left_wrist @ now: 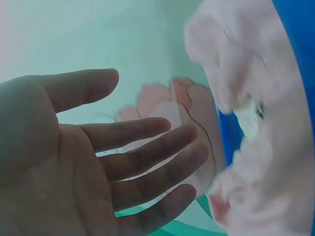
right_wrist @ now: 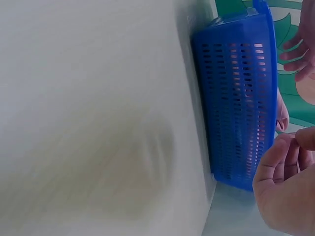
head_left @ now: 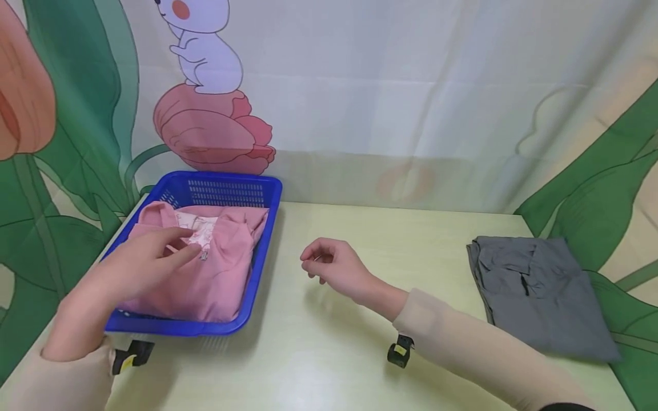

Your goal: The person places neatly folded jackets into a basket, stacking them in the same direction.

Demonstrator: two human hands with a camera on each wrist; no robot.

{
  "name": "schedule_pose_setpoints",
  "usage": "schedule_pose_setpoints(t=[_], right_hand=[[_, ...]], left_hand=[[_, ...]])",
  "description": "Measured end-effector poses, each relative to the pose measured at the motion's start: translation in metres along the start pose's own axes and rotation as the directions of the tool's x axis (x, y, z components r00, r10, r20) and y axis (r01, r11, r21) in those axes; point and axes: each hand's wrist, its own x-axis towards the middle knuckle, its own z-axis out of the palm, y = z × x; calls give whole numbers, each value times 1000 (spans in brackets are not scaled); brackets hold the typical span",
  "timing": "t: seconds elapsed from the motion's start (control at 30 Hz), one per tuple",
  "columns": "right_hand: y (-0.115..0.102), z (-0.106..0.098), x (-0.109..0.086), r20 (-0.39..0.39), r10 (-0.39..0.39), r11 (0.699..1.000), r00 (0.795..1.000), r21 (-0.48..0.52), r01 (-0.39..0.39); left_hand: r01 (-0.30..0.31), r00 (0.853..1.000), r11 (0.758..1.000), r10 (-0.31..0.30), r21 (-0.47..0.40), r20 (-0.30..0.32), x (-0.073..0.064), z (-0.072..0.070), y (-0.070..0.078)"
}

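A folded pink garment (head_left: 205, 291) with a white printed patch lies in a blue plastic basket (head_left: 263, 251) on the left of the table. Over the garment hovers my left hand (head_left: 146, 262), its fingers spread and nearly straight; the left wrist view shows the palm (left_wrist: 54, 172) bare. To the right of the basket, above the tabletop, is my right hand (head_left: 341, 271), holding nothing, its fingers loosely curled and the thumb close to the fingertips. In the right wrist view this hand (right_wrist: 288, 182) overlaps the basket's slotted side (right_wrist: 236, 98).
A folded dark grey garment (head_left: 545, 297) lies near the table's right edge. The pale table (head_left: 319, 365) ends at the back against a printed curtain (head_left: 360, 103) with leaves, flowers and a white cartoon animal. Small black cameras (head_left: 400, 351) are strapped at both wrists.
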Motion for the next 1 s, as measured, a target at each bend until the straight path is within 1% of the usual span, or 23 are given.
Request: schedule_pose_setpoints(t=[0.13, 0.23, 0.33, 0.43, 0.57, 0.67, 0.8, 0.87, 1.0], right_hand=[[-5, -14, -11, 3, 8, 1000, 1000, -30, -7], [-7, -26, -16, -1, 12, 998, 1000, -59, -12], [-7, -36, -21, 4, 19, 997, 1000, -78, -19], [-4, -43, -25, 30, 30, 995, 999, -96, -27], [1, -49, -33, 81, 40, 990, 996, -136, -29], [4, -54, -40, 93, 48, 985, 994, -168, -32], [7, -63, -47, 70, 58, 980, 996, -194, -44], [8, -68, -50, 47, 67, 973, 997, -223, -55], [11, -81, -56, 2, 79, 943, 997, -324, -75]], left_hand=[[-29, 999, 999, 30, 21, -40, -1, 6, 17], [-46, 997, 999, 47, 23, -58, -3, 12, 27], [-68, 996, 997, 70, 31, -64, -4, 19, 37], [-90, 993, 996, 92, 25, -75, -4, 26, 45], [-104, 992, 994, 102, -15, -76, -2, 36, 54], [-125, 990, 991, 121, -46, -72, 1, 43, 60], [-162, 985, 986, 158, -49, -76, 6, 53, 67], [-168, 984, 984, 165, -52, -70, 9, 57, 70], [-178, 984, 982, 176, -58, -41, 12, 63, 76]])
